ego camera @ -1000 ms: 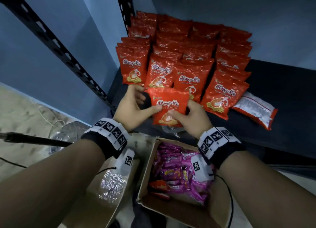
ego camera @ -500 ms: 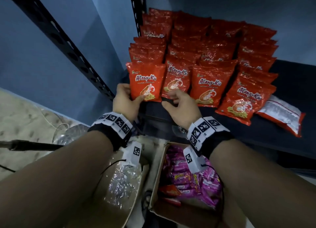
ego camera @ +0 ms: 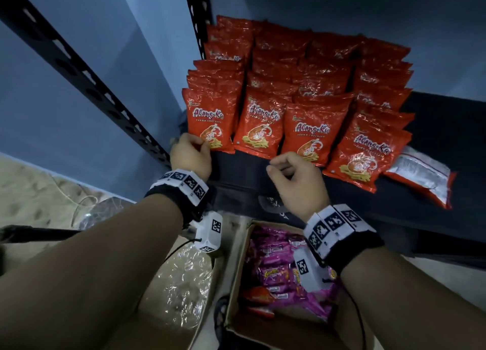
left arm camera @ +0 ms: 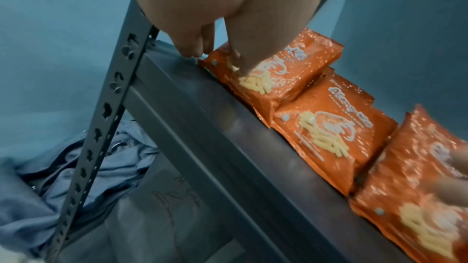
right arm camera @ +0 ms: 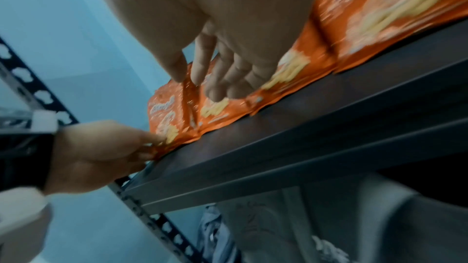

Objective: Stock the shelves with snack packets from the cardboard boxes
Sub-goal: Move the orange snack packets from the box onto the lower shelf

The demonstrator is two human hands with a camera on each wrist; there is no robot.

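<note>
Red "Alang-Ku" packets (ego camera: 302, 92) on shelf (ego camera: 447, 150), left hand (ego camera: 190, 155) apparently pinching front one (ego camera: 210, 121)

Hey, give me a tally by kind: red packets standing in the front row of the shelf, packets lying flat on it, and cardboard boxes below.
Red packets standing in the front row: 4
Packet lying flat, silver side up: 1
Cardboard boxes: 2
Total: 7
</note>
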